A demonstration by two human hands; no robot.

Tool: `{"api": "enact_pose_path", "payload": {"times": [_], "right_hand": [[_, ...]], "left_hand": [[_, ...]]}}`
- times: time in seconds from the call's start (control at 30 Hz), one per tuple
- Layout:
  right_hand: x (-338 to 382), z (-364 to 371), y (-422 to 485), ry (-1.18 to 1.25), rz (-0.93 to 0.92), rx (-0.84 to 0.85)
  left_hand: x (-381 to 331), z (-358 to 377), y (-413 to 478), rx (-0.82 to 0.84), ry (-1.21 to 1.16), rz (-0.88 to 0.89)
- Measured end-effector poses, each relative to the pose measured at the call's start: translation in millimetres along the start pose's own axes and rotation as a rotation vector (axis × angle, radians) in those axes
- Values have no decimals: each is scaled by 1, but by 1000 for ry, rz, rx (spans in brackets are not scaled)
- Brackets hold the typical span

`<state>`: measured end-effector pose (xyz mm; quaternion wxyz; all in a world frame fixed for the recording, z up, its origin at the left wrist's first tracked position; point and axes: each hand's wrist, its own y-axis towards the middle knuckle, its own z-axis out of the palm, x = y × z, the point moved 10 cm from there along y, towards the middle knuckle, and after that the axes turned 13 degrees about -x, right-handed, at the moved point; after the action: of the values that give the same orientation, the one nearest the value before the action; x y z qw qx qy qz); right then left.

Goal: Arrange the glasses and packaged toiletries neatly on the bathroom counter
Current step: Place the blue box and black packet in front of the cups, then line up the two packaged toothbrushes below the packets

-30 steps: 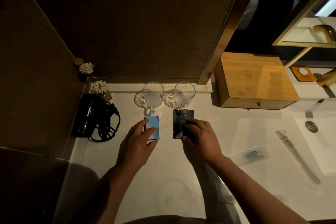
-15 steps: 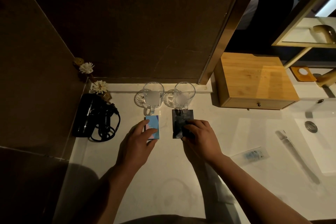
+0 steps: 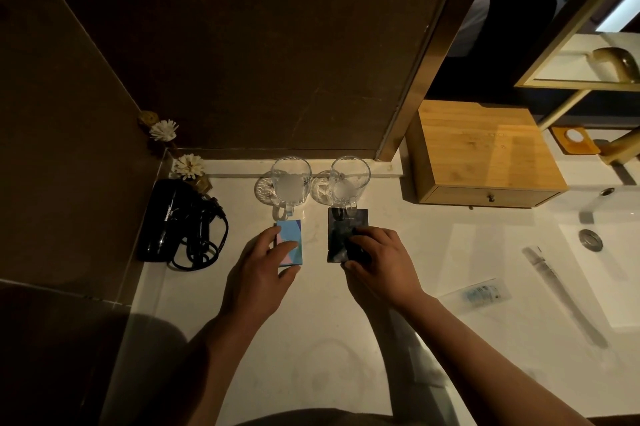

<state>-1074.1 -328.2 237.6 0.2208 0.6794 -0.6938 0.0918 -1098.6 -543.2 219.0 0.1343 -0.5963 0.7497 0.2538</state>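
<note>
a: the blue packet (image 3: 290,243) is pinched at its edges by the left hand (image 3: 258,271), just in front of the left glass (image 3: 290,182).

b: and the dark packet (image 3: 343,235) is pressed flat under the right hand (image 3: 379,261), fingers curled on it, in front of the right glass (image 3: 349,180).

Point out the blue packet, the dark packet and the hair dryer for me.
blue packet (image 3: 292,238): head view, on its top face above the thumb.
dark packet (image 3: 340,233): head view, on its uncovered left half.
hair dryer (image 3: 166,218): head view, on the black body.
</note>
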Motion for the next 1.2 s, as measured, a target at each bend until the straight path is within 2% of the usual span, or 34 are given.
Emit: {"api": "enact_pose_path", "payload": {"times": [0.27,0.4,0.57,0.7,0.87,1.0,1.2], "right_hand": [[-1,-11,-6,33,25,-6],[-6,-34,-25,103,69,-44],[-37,-74,-69,72,143,-80],[-86,-114,-120,8,241,-122],[-140,-137,-180,-32,319,-55],[-157,-134,-202,-121,234,41],[-183,-137,-211,-169,227,27]], "left_hand": [[1,-5,-3,-23,-16,-18],[1,-16,-18,-88,-14,-15],[-23,-10,-44,-100,-55,1],[-78,14,-56,-12,-118,85],[-170,63,-68,175,-190,264],[-216,96,-65,243,-43,352],[-237,126,-64,307,241,388]]}}
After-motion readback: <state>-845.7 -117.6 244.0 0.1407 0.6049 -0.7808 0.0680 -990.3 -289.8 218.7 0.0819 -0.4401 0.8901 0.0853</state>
